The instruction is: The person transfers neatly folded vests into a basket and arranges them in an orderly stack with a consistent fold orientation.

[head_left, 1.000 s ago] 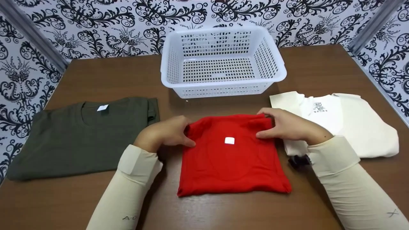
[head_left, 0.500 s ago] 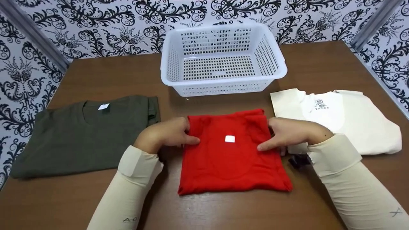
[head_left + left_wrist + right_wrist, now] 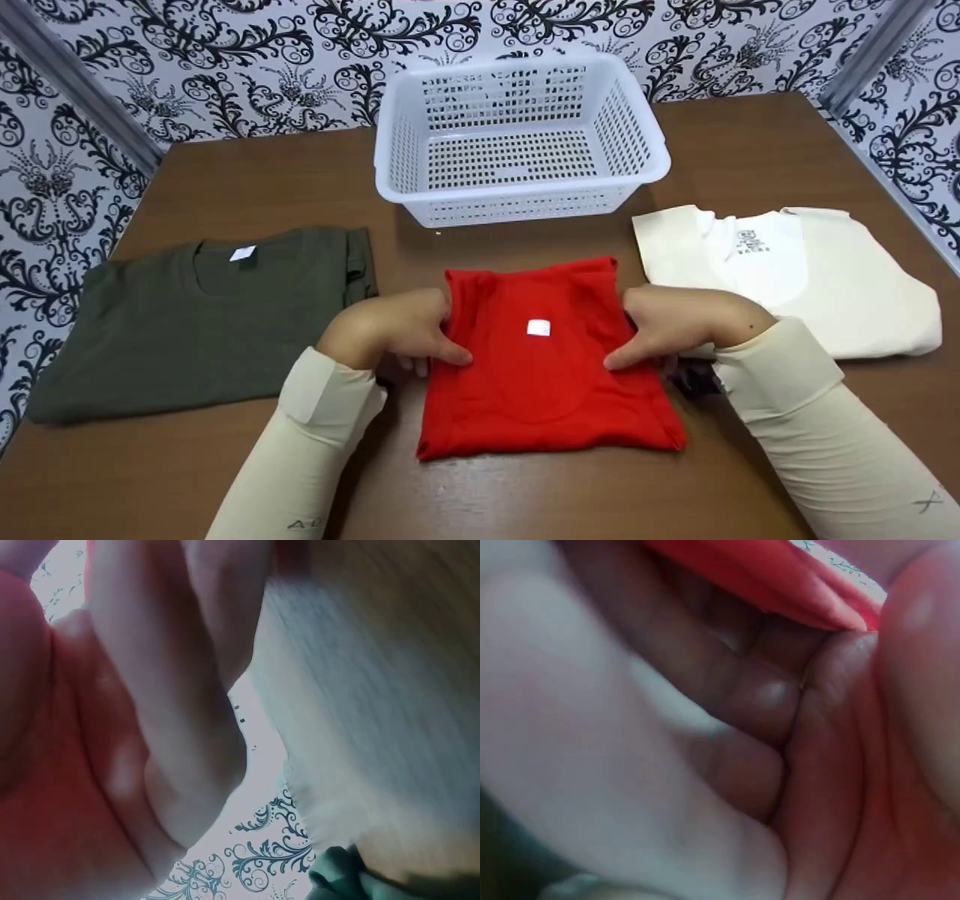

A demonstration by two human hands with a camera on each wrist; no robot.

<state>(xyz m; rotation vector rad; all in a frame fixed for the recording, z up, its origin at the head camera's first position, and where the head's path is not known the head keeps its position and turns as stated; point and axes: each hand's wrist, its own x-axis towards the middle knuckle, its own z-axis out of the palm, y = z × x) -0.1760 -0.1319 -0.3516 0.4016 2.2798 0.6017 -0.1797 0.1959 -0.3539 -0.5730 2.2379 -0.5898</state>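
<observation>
A folded red T-shirt (image 3: 536,390) lies flat in front of me in the head view, a white label near its upper middle. At its left edge my left hand (image 3: 397,326) grips the cloth, thumb on top, the other fingers curled at the side. My right hand (image 3: 675,322) holds the right edge likewise, thumb over the fabric. In the right wrist view its curled fingers (image 3: 757,701) show, with red cloth behind them. Bent fingers (image 3: 180,712) of the left hand fill much of the left wrist view. Both hands' fingertips at the shirt are partly hidden.
A white perforated basket (image 3: 517,199) stands behind the red shirt, nothing in it. To the left lies a folded dark green T-shirt (image 3: 195,337); to the right, a folded cream T-shirt (image 3: 847,292). A small dark object (image 3: 696,377) sits under the right wrist. Patterned walls (image 3: 247,67) border the brown table (image 3: 525,502).
Both hands have slid down the sides of the red T-shirt towards me. Its top edge, bunched under the right hand before, now lies straighter and uncovered.
</observation>
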